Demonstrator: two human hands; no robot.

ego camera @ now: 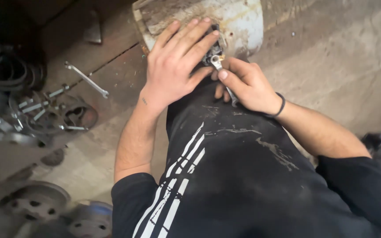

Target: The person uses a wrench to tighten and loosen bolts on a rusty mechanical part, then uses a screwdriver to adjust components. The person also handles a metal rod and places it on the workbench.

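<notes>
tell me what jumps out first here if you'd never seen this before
Two bare hands meet at top centre over a dark fitting on a worn white metal part: the left hand lies flat across it, and the right hand grips a small wrench set on the fitting. Below them, black trousers with white stripes fill the lower frame. On the floor at left lie a loose spanner and a scatter of bolts and metal rings.

Two bare hands met at the grip: the left hand (173, 66) lay flat, the right hand (245, 86) pinched one small wrench (220, 70). One loose spanner (87, 79) lay well left of it, and two round metal discs (38, 200) sat far below-left.
</notes>
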